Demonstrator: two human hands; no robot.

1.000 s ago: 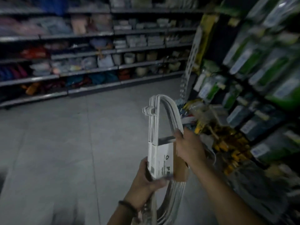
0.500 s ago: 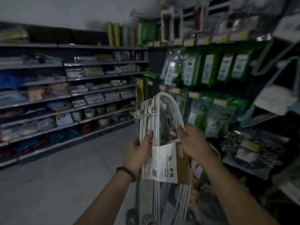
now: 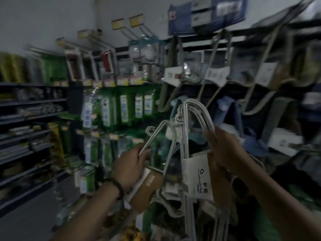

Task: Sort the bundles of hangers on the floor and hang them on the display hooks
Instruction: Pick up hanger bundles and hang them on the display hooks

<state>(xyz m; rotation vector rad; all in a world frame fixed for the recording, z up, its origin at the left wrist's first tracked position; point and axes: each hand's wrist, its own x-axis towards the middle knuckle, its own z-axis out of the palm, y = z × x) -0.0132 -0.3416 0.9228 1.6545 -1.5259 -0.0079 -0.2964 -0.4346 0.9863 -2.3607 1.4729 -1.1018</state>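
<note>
Left hand (image 3: 130, 164), beaded bracelet (image 3: 115, 186) at the wrist: fingers curled round the wire of a white hanger bundle (image 3: 147, 186) with a brown card sleeve, tilted left.

Right hand (image 3: 225, 150): grips the shoulder of a second white hanger bundle (image 3: 198, 176) with a printed white label, upright, just beside the first.

Above both hands: display hooks (image 3: 97, 40) and hung hanger packs (image 3: 214, 74).

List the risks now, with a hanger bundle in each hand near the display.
1. The left bundle and right bundle overlap near their tops in this view; they may snag when the left hand and right hand part them.
2. Hung bundles sit close together; lifting a new one in could knock one off.
3. The scene is dim and blurred, so aim may be off.
</note>
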